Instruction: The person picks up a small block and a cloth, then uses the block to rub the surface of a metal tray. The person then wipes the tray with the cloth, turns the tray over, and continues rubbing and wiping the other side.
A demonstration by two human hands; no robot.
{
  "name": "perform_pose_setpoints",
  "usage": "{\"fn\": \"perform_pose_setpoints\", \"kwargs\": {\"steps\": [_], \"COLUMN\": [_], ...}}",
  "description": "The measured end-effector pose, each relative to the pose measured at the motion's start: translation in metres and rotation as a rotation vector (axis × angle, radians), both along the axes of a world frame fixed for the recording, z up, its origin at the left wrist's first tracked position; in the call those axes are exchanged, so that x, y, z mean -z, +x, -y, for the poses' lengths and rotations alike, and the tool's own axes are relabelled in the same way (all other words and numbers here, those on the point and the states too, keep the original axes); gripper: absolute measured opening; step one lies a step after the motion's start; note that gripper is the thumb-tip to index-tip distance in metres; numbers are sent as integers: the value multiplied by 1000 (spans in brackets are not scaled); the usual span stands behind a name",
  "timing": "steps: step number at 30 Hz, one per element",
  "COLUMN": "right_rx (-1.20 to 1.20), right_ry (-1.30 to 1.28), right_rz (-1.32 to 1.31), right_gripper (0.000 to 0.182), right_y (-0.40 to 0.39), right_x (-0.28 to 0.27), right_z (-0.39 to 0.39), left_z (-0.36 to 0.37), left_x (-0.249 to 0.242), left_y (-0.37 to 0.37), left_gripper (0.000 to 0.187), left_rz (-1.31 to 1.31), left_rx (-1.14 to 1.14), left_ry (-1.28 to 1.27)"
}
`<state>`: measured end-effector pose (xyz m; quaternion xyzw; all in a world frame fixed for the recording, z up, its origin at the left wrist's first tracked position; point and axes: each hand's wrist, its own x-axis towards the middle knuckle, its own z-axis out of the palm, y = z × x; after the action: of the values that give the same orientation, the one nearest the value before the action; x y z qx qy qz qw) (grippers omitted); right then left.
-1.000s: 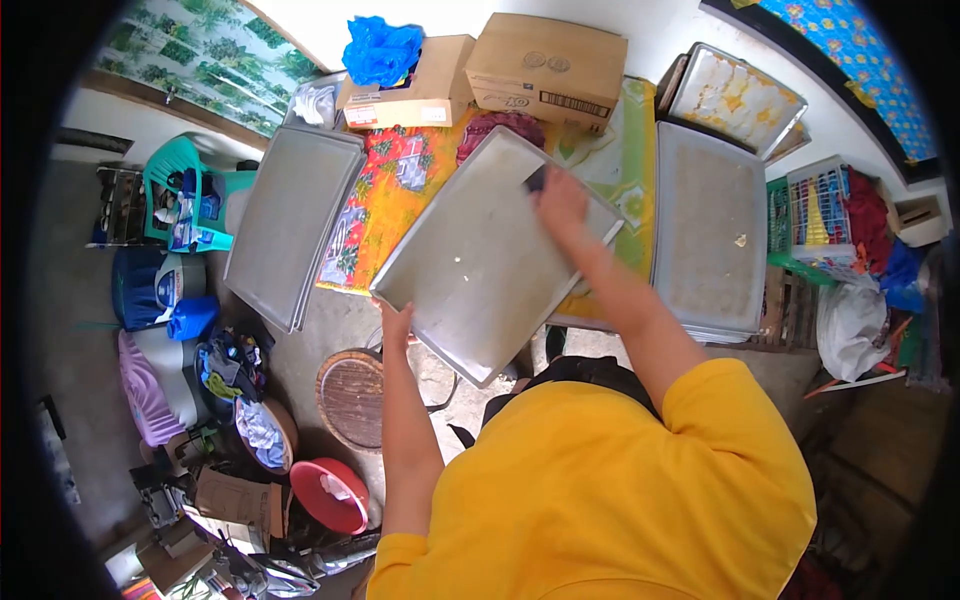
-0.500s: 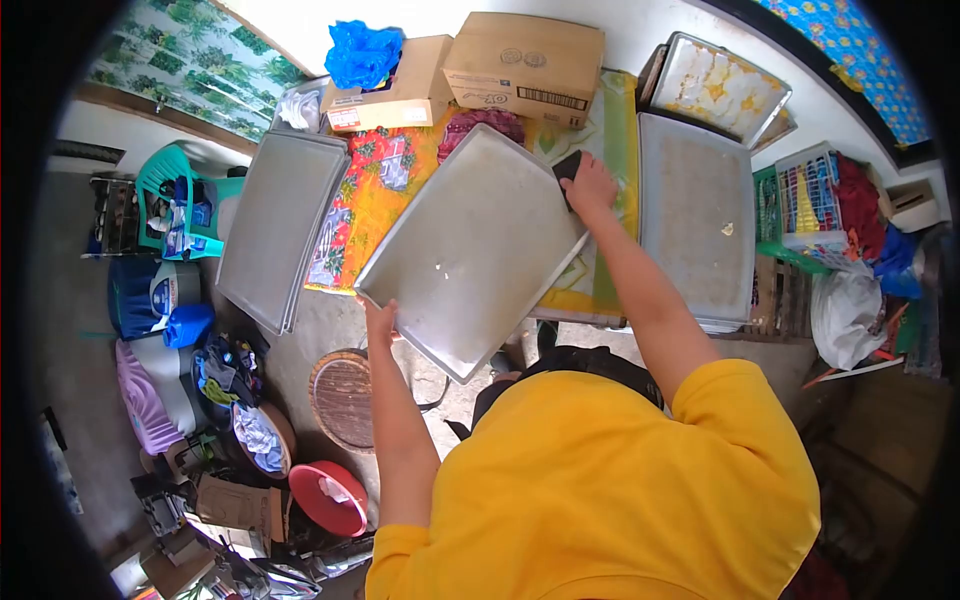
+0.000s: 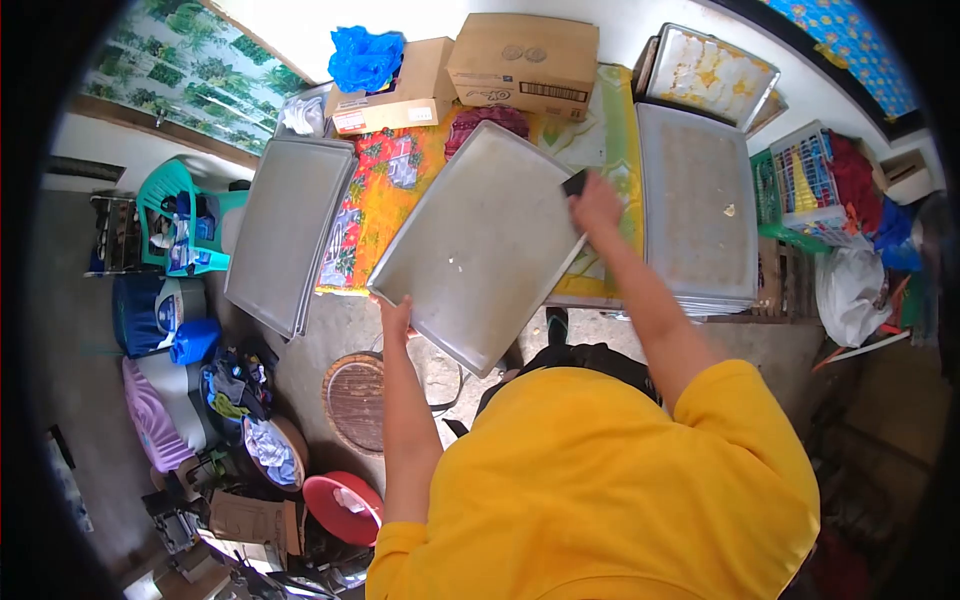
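Note:
A large metal baking tray [image 3: 480, 240] is tilted at an angle over the near edge of the cloth-covered table. My left hand [image 3: 396, 318] grips its rim at the lower left corner, thumb on top. A few small pale crumbs lie on its surface. At the tray's right edge, my right hand [image 3: 597, 205] is closed around a small flat black block [image 3: 574, 183], which overlaps the rim; its exact kind I cannot tell. To the left sits a stack of trays [image 3: 285, 230], and to the right another tray stack [image 3: 700, 205] with a pale crumb on top.
Cardboard boxes [image 3: 522, 62] and a blue plastic bag [image 3: 366, 60] stand at the table's back. A stained tray [image 3: 708, 78] leans on the wall. A round wooden stool [image 3: 354, 405] and a red basin [image 3: 342, 508] are on the floor at left. Plastic crates [image 3: 808, 190] stand at right.
My right hand, with the black block, has moved slightly down along the tray's right edge. My left hand keeps its hold on the corner. The whole view has shifted a little.

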<state>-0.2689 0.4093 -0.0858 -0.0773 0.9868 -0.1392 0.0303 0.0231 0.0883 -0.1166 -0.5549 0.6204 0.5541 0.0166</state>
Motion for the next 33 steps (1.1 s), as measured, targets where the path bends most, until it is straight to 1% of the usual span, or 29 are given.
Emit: {"fn": "perform_pose_setpoints", "kwargs": {"steps": [1,3,6,7,8,9,12,13,15,18,20,22,25,26,28,31,33], "right_rx": [-16,-353,-385,-188,-56,76,2,-81,-383,-413,-92,187,107,44,-191,-326,-25], "right_ry": [-69,-39,-160,-122,-70,-17,-25,-64,-92,-179,-49,-15,-51,-119,-67,-169,-155], "right_rz": [37,122,-56,-129,-151,-170,-23,67,110,27,8,-61,-67,40,170,76,-10], "right_gripper": [60,60,59,60,59,59,59,58,57,59,59,57,56,57,57,58,66], "right_y": [30,94,107,78,46,31,56,84,152,164,100,56,79,106,167,177,121], "right_x": [12,-3,11,25,17,6,-2,-1,-10,10,17,-10,10,9,-10,-7,1], "right_z": [21,59,45,29,5,-9,16,40,85,91,59,21,41,66,112,110,70], "left_z": [-1,-3,5,4,3,2,4,4,3,7,6,6,1,0,0,4,5], "left_x": [3,10,8,8,7,7,2,3,1,3,6,8,-9,-10,-8,-10,-18], "left_y": [1,3,5,6,6,5,-1,0,1,3,5,8,2,1,4,4,1], "left_gripper": [99,100,102,103,104,104,105,105,106,106,106,106,106,106,106,105,105], "left_rz": [-7,-31,-48,-51,-35,-16,16,28,55,47,12,-37,56,40,17,36,80], "left_rx": [6,26,70,79,73,67,80,88,108,117,135,176,169,175,182,185,180], "left_ry": [7,-21,-8,11,18,26,-1,-12,-2,10,-9,-60,-75,-79,-83,-87,-42]}}
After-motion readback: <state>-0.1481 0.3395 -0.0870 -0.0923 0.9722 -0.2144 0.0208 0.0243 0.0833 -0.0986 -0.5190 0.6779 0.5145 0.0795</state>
